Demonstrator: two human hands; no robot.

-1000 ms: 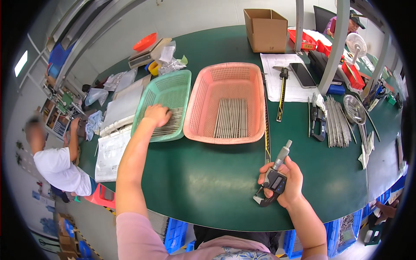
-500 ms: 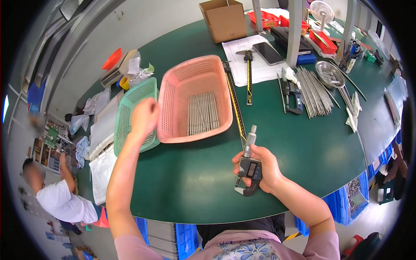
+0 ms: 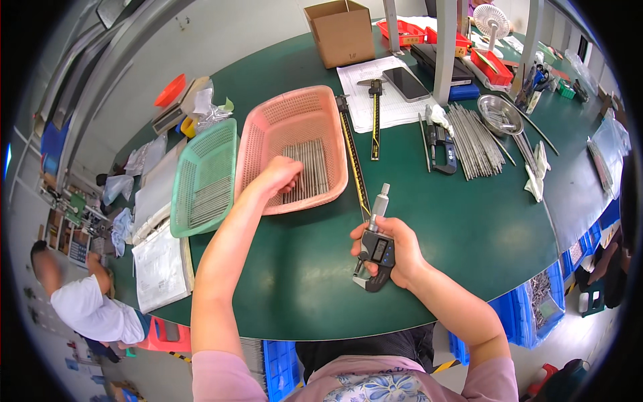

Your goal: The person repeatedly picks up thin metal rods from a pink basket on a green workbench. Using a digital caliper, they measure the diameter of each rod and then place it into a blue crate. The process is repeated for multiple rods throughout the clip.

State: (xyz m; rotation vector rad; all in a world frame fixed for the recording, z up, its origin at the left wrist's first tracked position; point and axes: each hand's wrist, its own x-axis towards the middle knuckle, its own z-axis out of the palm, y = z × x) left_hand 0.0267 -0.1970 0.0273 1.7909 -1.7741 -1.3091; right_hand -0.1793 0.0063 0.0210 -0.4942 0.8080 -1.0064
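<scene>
"Right hand (image 3: 400, 252) is clamping the micrometer (image 3: 383, 260) above the table (image 3: 469, 234). Left hand (image 3: 281, 174)?"

"Covering some rods (image 3: 313, 164) in the pink basket (image 3: 258, 134); its fingertips are hiding, so I can't tell its grip."

- My green table (image 3: 301, 288)
- On it before me, a pink basket (image 3: 288, 107) beside a green basket (image 3: 213, 149)
- Long caliper (image 3: 354, 156), just right of the pink basket
- Rods (image 3: 475, 142) beside a micrometer (image 3: 443, 153), rightward

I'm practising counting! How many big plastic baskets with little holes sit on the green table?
2: the green rectangular plastic basket on the left, and the pink rectangular plastic basket just right of it. None looks hidden.
</scene>
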